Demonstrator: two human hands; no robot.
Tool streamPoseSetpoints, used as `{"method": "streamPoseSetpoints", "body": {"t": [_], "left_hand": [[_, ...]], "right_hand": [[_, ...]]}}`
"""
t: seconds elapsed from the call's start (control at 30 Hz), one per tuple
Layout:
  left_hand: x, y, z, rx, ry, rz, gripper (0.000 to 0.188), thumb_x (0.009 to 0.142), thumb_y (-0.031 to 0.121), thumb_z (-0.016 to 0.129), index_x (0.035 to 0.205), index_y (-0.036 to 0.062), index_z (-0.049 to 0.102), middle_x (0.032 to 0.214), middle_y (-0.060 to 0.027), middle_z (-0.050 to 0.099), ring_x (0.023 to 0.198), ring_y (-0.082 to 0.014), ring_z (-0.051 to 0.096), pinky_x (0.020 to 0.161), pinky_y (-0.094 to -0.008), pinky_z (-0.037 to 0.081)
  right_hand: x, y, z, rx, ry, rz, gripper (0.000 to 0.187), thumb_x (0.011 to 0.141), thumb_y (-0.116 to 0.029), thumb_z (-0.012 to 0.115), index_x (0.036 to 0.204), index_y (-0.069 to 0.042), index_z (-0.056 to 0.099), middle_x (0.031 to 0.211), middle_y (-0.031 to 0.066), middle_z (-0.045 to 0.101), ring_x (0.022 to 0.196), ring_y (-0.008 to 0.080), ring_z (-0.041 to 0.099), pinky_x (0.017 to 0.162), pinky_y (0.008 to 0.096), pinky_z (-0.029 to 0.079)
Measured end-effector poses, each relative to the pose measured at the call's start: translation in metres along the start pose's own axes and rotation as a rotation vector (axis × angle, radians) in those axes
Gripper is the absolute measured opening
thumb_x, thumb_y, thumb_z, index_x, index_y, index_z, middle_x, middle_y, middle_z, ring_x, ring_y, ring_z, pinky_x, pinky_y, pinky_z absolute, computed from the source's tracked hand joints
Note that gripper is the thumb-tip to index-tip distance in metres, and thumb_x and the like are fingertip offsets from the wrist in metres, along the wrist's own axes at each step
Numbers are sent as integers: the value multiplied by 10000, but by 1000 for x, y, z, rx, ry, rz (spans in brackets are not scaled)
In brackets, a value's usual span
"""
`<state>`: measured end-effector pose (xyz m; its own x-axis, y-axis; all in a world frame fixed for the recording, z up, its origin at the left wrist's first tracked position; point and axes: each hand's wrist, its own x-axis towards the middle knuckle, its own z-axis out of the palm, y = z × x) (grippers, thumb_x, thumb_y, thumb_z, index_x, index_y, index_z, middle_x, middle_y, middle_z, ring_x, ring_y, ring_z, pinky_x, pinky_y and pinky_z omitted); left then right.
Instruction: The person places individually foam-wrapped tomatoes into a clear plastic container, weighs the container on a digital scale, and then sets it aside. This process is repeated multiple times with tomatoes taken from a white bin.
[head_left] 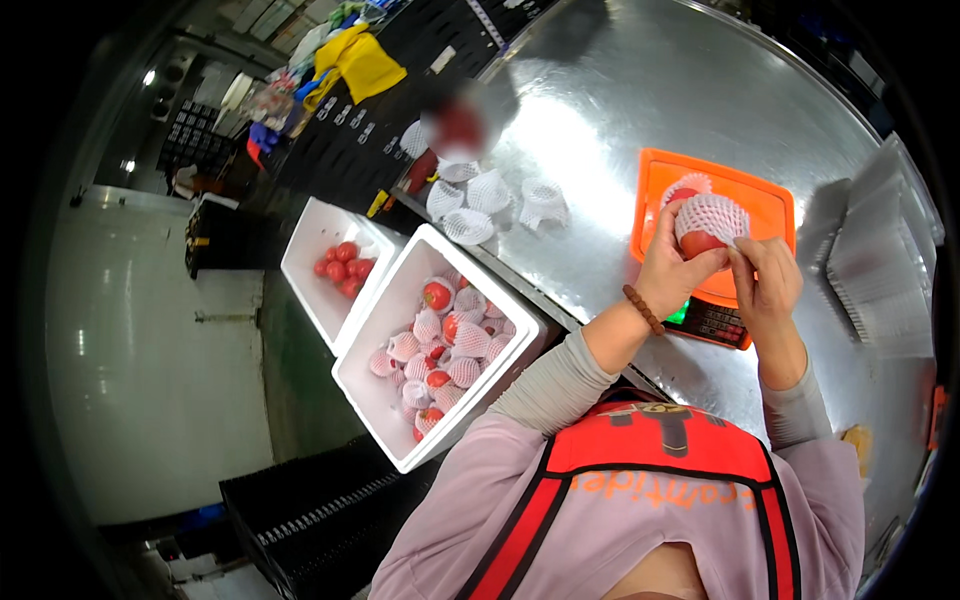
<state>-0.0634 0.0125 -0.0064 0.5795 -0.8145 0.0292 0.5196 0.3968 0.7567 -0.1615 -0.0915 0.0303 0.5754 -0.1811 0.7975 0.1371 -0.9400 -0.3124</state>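
Over an orange tray [780,215], my left hand [672,262] is closed round a tomato [700,243] partly covered by a white foam net sleeve [716,214]. My right hand [768,280] pinches at the sleeve's lower right edge, touching the tomato's side. Just behind them, a second tomato [684,195] in foam netting lies on the tray. The tray rests on a scale [718,322] with a lit green display, partly hidden by my hands.
A white foam box [400,455] at left holds many net-wrapped tomatoes; bare tomatoes [345,266] lie in another foam box [308,222] beyond. Loose foam nets [488,192] lie on the metal table [590,90]. Stacked clear plastic trays [880,250] stand at right. Black crates [340,140] stand far left.
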Motion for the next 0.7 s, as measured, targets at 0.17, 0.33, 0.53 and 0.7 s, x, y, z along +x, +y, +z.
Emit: {"method": "streamPoseSetpoints", "body": {"t": [0.17, 0.33, 0.53, 0.7], "left_hand": [[-10, -14, -12, 80, 216, 100, 711, 799, 159, 719, 1311, 3, 251, 1193, -121, 449, 1058, -184, 514, 866, -322, 506], [-23, -1, -15, -53, 1, -80, 777, 811, 171, 720, 1377, 35, 207, 1230, -97, 452, 1111, -170, 492, 928, -309, 464], [-43, -9, -39, 176, -67, 28, 700, 807, 85, 691, 1393, 91, 308, 1244, -56, 465, 1103, -136, 494, 915, -293, 456], [-63, -8, -46, 589, 127, 95, 612, 816, 151, 682, 1342, 62, 383, 1249, -134, 485, 1063, -168, 539, 867, -316, 464]], "right_hand": [[-14, -14, 4, 153, -253, -11, 219, 687, 83, 663, 876, -2, 596, 781, 117, 558, 709, 262, 569, 594, 347, 462], [-19, -7, -2, 147, -84, -39, 448, 669, 7, 724, 1089, -14, 572, 1068, 157, 599, 951, 302, 595, 801, 374, 490], [-17, -9, 18, 283, -483, 64, 723, 640, -75, 783, 1294, -59, 477, 1351, 223, 424, 1235, 376, 445, 982, 418, 412], [-41, 13, 42, 119, -365, 198, 604, 712, -32, 712, 1277, -54, 502, 1334, 199, 444, 1235, 357, 449, 989, 410, 408]]}}
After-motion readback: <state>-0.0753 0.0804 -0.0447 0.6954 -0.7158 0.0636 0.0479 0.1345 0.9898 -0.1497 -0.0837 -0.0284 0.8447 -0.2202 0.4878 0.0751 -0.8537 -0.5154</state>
